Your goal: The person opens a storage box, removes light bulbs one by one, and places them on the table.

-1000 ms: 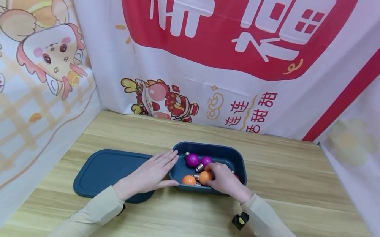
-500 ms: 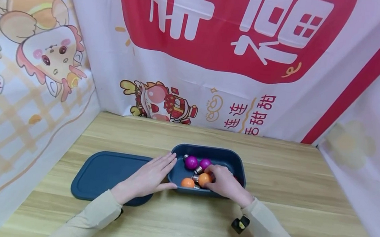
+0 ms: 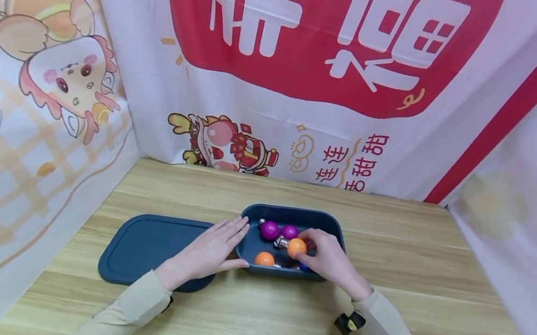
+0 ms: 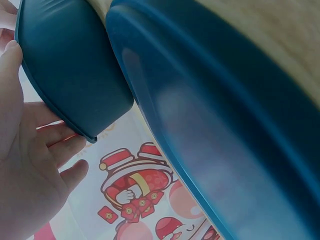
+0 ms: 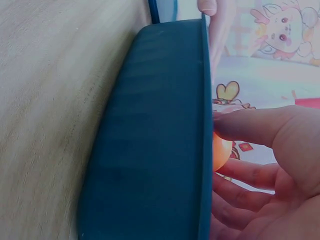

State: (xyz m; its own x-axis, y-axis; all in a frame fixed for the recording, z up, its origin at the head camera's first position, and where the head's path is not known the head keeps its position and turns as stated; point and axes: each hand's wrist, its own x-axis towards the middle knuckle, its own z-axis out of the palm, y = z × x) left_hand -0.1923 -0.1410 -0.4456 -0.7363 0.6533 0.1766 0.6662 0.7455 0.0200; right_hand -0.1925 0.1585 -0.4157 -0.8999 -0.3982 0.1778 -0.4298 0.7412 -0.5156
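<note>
My right hand (image 3: 332, 259) pinches an orange light bulb (image 3: 297, 248) between thumb and fingers, its metal screw base pointing left, over the dark blue box (image 3: 282, 273). In the right wrist view the box wall (image 5: 150, 130) hides part of that bulb (image 5: 221, 152). My left hand (image 3: 209, 249) lies with straight fingers against the box's left rim; in the left wrist view its fingertips touch the rim. Inside the box are two purple bulbs (image 3: 269, 230), another orange bulb (image 3: 264, 259) near the front wall and a blue bulb (image 3: 304, 267), partly hidden by my right hand.
A flat dark blue lid (image 3: 154, 248) lies on the wooden table (image 3: 254, 317) left of the box, partly under my left forearm. Printed cloth (image 3: 237, 89) hangs behind the table and along both sides.
My right hand has lifted the orange bulb slightly and moved it to the right. The blue bulb now shows below it. My left hand stays at the box's left rim.
</note>
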